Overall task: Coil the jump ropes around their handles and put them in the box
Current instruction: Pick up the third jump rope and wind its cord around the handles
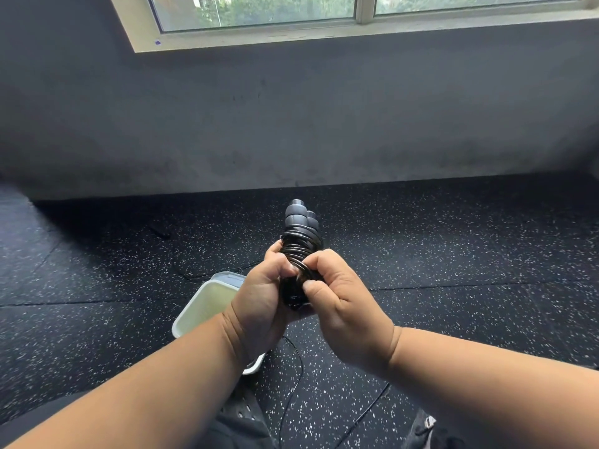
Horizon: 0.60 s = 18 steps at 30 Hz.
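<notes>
Fingers [309, 288] of right hand [343, 306] curled, pinching the last turns of black cord [299, 254] against the paired handles [301, 222], likely to keep the coil from springing loose. Left hand [259, 293] wrapped round the lower part of the bundle, holding both handles side by side and tilted away, so the winding stays in view. Below the wrists, loose cord [293, 377] trailing on the speckled rubber floor [453, 254], possibly another rope. Just behind the left forearm, white box [201, 306] open-topped on the floor, near enough for an easy drop. Further off, dark wall [291, 124] and window [259, 11].
</notes>
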Motion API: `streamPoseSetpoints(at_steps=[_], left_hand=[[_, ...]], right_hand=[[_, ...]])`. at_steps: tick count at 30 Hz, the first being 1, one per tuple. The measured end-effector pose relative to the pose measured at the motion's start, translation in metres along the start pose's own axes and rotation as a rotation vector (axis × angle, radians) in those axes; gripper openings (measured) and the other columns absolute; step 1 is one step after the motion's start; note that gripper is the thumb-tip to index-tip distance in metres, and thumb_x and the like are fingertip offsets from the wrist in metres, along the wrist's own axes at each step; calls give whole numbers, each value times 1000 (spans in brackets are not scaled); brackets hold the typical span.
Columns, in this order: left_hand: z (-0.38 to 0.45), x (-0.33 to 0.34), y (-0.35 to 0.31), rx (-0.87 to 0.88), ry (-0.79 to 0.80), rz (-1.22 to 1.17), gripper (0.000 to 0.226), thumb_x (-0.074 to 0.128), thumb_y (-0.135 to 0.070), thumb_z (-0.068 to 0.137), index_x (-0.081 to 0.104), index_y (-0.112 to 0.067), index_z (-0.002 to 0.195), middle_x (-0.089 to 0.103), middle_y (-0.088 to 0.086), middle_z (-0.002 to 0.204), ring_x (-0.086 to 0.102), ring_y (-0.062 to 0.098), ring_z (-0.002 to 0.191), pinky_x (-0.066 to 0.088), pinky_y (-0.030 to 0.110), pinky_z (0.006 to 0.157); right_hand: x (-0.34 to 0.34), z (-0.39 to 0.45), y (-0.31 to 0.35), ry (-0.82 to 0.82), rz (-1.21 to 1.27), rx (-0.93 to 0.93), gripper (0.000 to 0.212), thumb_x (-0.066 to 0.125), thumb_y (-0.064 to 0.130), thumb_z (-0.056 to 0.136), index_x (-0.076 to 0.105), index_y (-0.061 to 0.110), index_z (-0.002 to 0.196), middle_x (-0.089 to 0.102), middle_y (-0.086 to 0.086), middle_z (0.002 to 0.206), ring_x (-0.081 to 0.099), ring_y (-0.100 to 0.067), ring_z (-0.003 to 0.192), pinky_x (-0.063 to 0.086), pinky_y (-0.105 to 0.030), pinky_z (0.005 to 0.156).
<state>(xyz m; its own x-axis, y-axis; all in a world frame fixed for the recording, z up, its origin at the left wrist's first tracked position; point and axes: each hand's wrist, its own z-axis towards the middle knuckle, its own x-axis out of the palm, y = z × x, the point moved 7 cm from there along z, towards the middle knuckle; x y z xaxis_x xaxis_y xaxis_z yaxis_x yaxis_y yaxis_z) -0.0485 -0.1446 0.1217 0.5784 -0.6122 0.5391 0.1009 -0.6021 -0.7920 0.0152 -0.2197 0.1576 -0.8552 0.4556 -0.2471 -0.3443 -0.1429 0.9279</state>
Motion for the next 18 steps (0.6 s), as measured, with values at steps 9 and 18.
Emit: streamPoseSetpoints(at_steps=[9,18], left_hand=[[2,0,9,-16,-10,-59,73,55,-14,75,46,-14,148,64,16,121,68,24,95,62,38,70],[-2,5,8,-92,86,-133,29,61,-19,76,70,-7,100,67,15,106,67,21,94,58,36,79]], right_hand=[[-3,-2,-5,-130,136,22,15,55,5,81,50,16,90,53,2,75,45,-9,66,43,-31,62],[-15,10,23,-35,-246,-157,15,74,10,88,71,25,88,56,7,84,55,-9,71,47,-24,69]])
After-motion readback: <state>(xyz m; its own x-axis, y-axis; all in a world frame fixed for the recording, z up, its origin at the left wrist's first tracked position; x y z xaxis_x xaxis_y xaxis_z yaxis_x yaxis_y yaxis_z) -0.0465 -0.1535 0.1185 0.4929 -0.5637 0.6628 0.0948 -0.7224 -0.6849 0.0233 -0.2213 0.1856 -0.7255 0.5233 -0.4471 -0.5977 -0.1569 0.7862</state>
